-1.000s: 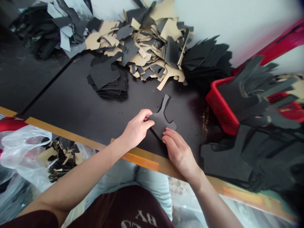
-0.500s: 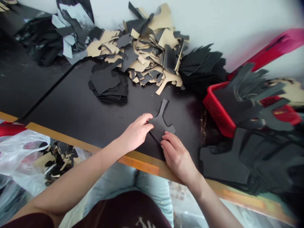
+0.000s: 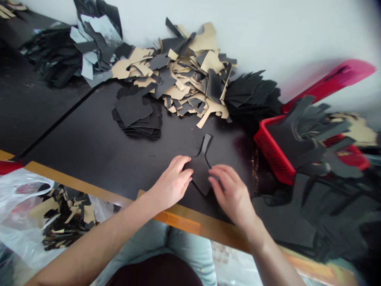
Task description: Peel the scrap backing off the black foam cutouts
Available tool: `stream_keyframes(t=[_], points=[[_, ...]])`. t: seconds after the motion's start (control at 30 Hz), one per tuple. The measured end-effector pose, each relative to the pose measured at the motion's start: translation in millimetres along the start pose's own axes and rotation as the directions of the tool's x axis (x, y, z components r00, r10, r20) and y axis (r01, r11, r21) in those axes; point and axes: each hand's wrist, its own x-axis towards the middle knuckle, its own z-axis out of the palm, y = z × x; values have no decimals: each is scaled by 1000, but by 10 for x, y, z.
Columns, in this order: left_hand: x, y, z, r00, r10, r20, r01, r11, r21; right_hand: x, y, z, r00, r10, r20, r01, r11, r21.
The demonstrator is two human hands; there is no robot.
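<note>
On the near side of the smooth black surface (image 3: 98, 131), your left grip (image 3: 171, 182) pinches the flat, dark-grey, forked piece (image 3: 203, 172), perhaps for steadying it, while your right grip (image 3: 233, 190), at its right edge, I cannot tell if closed.

The right hand (image 3: 233, 190) hides part of the dark cut-out (image 3: 204, 174) toward three o'clock; whether the left hand (image 3: 171, 180) touches its nine o'clock edge is unclear. At four o'clock, stacked dark sheets (image 3: 336, 216) blur together. The view's edge crops the plastic bag (image 3: 13, 204) at eight o'clock.
</note>
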Motion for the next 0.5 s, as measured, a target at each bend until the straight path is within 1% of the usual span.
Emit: stream_keyframes(t=[0.03, 0.1, 0.17, 0.23, 0.3, 0.37, 0.5], points=[[0, 5, 0, 1000, -3, 1, 3, 1000, 4, 129, 66, 17, 998, 40, -49, -41, 999, -10], [5, 11, -4, 1000, -7, 10, 7, 1000, 19, 405, 223, 72, 988, 116, -102, -118, 993, -11], [14, 13, -8, 1000, -7, 20, 6, 999, 40, 658, 382, 142, 977, 196, -82, -197, 980, 5], [23, 11, -8, 999, -6, 31, 5, 999, 52, 849, 510, 208, 965, 263, -22, -263, 965, 21], [28, 7, -3, 999, -13, 48, 10, 998, 54, 968, 591, 257, 951, 305, 47, -306, 952, 27], [27, 2, 2, 997, -21, 70, 18, 999, 52, 1033, 630, 284, 937, 335, 98, -339, 940, 23], [32, 10, 5, 996, -42, 82, 39, 998, 44, 1096, 638, 303, 908, 399, 128, -403, 915, 9]])
